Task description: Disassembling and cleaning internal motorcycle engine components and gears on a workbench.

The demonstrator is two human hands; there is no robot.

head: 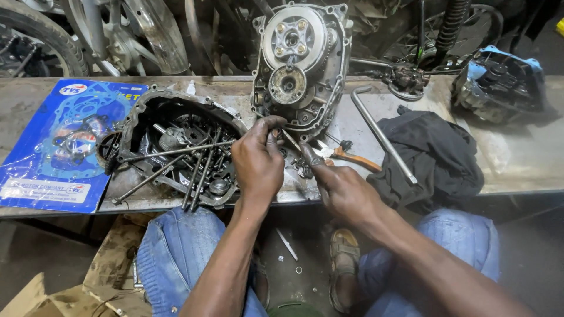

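Head view. Left hand [258,161] and right hand [341,185] meet at the lower edge of the upright engine case [301,64]; both pinch a thin metal piece [290,140], too small to identify. The fingertips hide its ends. One open crankcase half [176,149] lies flat just left of the left hand, filled with long bolts, too tangled to count. One orange-handled pliers [352,158] is partly behind the right hand. One bent steel rod [382,132] rests across one black cloth [432,155]. One blue gasket packet [59,144] is far left, its corner cut off.
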